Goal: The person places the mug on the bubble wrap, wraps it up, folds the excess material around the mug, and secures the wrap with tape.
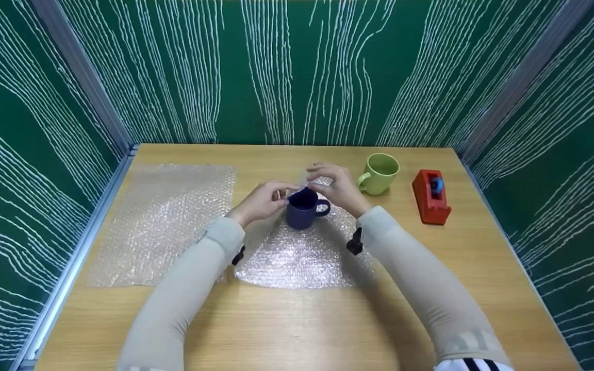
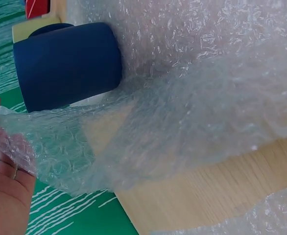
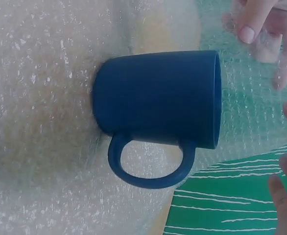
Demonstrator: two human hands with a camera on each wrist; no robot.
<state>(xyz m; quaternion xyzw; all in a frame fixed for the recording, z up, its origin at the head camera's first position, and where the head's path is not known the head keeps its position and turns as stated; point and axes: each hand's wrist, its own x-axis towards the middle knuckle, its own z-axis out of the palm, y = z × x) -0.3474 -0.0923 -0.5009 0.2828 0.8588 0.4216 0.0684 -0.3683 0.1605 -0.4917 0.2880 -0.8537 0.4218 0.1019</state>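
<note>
Both hands, left (image 1: 262,201) and right (image 1: 334,188), pinch limp, light wrap (image 1: 297,252) over the mug (image 1: 303,208), seemingly ceramic, breakable; handle offers firmest grip.

Both arms are stretched forward; the left hand (image 1: 261,202) and right hand (image 1: 334,188) are raised close together, fingers pinched.

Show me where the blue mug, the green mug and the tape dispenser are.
blue mug (image 1: 301,212), head view, on its outer wall below the rim.
green mug (image 1: 379,178), head view, on the side of its body.
tape dispenser (image 1: 427,198), head view, on its red side.
</note>
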